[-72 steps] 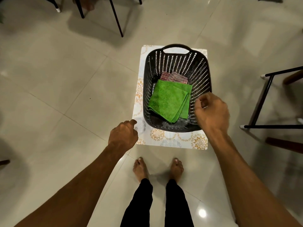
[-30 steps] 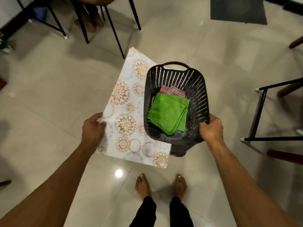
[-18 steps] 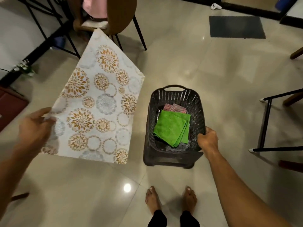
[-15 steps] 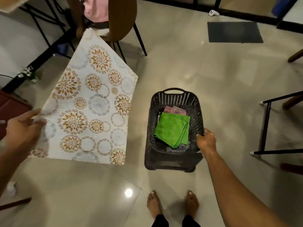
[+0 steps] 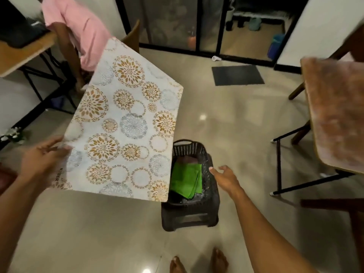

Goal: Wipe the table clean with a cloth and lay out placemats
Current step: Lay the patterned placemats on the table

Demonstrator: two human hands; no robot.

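Observation:
My left hand grips the near left edge of a white placemat printed with gold and grey flower circles, held up flat above the floor. A black slatted basket rests on a dark stool on the floor, partly hidden behind the mat's right corner. Inside the basket lies a folded green cloth with a reddish cloth behind it. My right hand hovers open just off the basket's right rim, fingers spread, touching nothing.
A pinkish wooden table with black metal legs stands at the right. At the upper left a person in a pink shirt sits by a wooden desk. A dark doormat lies before glass doors. My bare feet stand on tile.
My left hand pulled the placemat out from under the basket and raised it to the left. My right hand let go of the basket rim and opened. The view tilted up toward the room.

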